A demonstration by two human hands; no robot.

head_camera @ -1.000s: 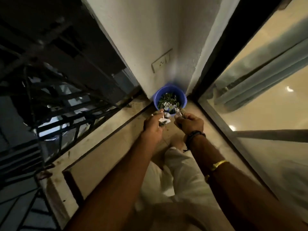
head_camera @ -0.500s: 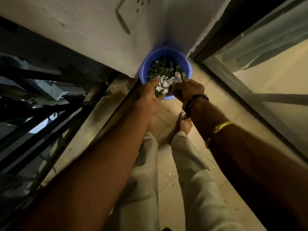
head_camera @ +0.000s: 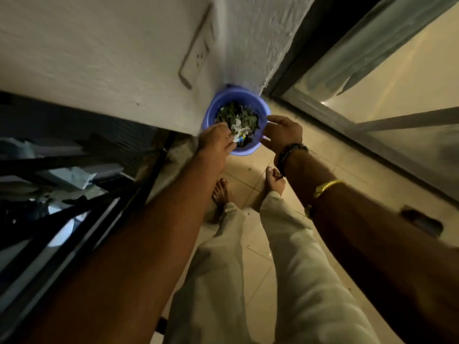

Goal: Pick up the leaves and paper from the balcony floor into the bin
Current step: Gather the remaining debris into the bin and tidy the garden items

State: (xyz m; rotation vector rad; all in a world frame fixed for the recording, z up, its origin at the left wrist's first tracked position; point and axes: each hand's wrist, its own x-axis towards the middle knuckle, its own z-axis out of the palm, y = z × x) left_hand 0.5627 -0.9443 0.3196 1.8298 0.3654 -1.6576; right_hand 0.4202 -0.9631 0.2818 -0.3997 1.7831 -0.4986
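Note:
A blue bin (head_camera: 244,152) stands in the corner of the balcony against the white wall. Inside it lie green leaves (head_camera: 237,114) with white paper scraps (head_camera: 240,131) on top. My left hand (head_camera: 215,142) reaches over the bin's left rim and pinches a paper scrap at its curled fingertips. My right hand (head_camera: 283,135) hovers at the bin's right rim, its fingers and thumb spread in a loose curve and holding nothing. It wears a dark wristband, and a gold bangle sits further up that arm.
My bare feet (head_camera: 274,181) stand on the beige floor tiles (head_camera: 250,264) just before the bin. A black metal railing (head_camera: 82,219) runs along the left. A glass sliding door (head_camera: 387,125) closes the right side. A wall socket (head_camera: 200,55) sits above the bin.
The view has moved closer to the bin. My right hand has uncurled and let go of what it held. My left hand has moved lower, over the bin's left rim.

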